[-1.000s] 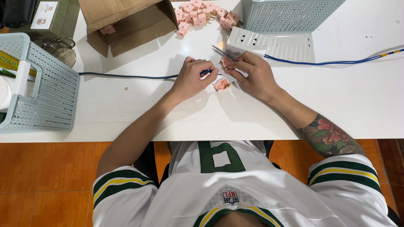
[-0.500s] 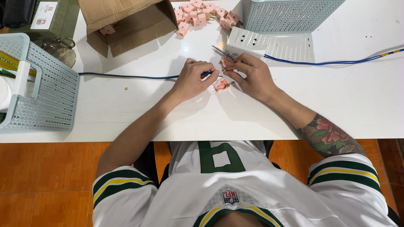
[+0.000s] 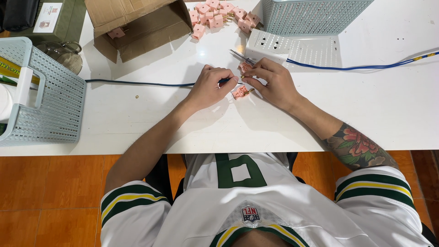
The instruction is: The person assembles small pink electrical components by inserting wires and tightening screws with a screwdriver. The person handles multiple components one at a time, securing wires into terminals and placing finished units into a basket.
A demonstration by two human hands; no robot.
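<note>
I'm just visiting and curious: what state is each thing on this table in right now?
Left hand: closed on a dark cable end.
Right hand: fingers pinching a pink plug.
Pink plug: lying loose between the hands.
Cardboard box: open, tipped on its side.
Pile of pink plugs: loose heap.

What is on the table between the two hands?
In the head view, a small pink plastic plug with brass prongs lies on the white table between the left hand and the right hand.
</note>
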